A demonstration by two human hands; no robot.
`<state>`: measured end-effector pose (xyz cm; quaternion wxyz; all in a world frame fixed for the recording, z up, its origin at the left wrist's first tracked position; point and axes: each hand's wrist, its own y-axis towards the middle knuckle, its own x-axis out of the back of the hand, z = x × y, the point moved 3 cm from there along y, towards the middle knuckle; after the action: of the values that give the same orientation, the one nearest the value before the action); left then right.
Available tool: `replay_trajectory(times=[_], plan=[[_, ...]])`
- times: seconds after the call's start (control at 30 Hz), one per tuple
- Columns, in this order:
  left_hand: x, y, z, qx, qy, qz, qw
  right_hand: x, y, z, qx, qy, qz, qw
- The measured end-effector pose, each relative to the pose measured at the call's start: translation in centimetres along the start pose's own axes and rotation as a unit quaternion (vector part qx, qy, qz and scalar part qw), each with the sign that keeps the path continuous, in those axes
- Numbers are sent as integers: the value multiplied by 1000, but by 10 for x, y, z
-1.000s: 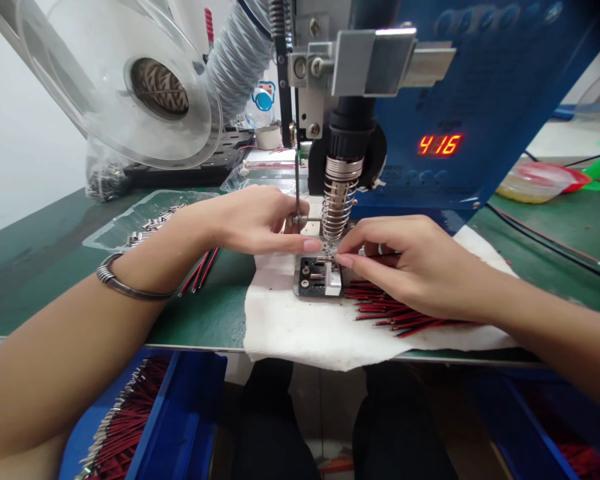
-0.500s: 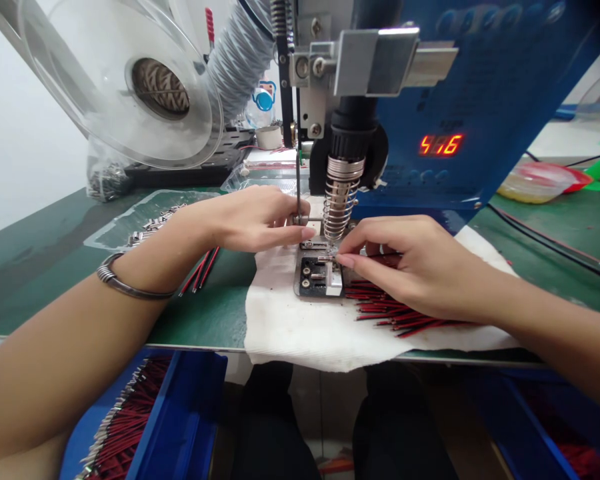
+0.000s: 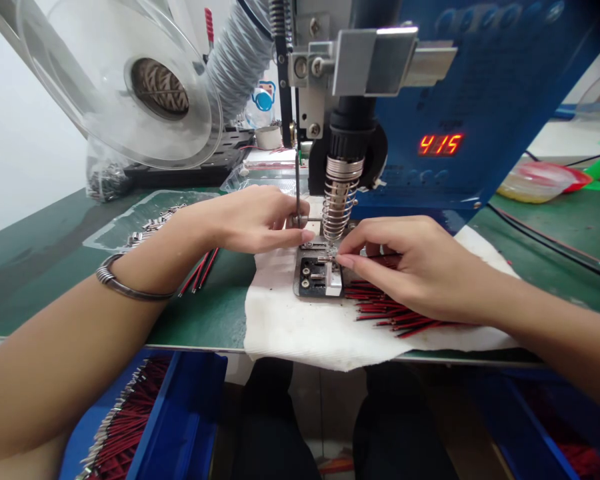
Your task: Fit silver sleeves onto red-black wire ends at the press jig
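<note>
In the head view my right hand pinches a thin red-and-black wire, thumb and forefinger together at the right side of a small black fixture. A small metal connector lies on the fixture by those fingertips. Just above hangs the spring-wrapped tip of a soldering machine. My left hand is at the fixture's back left, beside a thin upright metal rod. Its fingers are curled, and what they hold, if anything, is hidden. Under my right hand lies a pile of red-and-black wires.
A white cloth lies beneath the fixture on the green table. Left stands a clear tray of metal connectors. A blue bin below holds wired connectors. The blue machine housing with a red display rises behind; a clear fume hood hangs left.
The red display has gone from 416 to 415. Both hands and the fixture stay almost exactly where they were; the view shifts very slightly.
</note>
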<state>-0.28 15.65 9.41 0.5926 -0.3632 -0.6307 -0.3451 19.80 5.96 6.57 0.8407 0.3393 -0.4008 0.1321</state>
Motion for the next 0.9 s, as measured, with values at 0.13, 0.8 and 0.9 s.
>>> replay_trajectory(times=[0.13,0.8,0.9], plan=[[0,0,0,0,-8,-1,1000,0,0,0,-12,-1,-1,1000],[2,0,-4,9,-11,1,1000,0,-1,1,-13,8,-6,1000],[2,0,-5,9,-11,1,1000,0,-1,1,-17,8,-5,1000]])
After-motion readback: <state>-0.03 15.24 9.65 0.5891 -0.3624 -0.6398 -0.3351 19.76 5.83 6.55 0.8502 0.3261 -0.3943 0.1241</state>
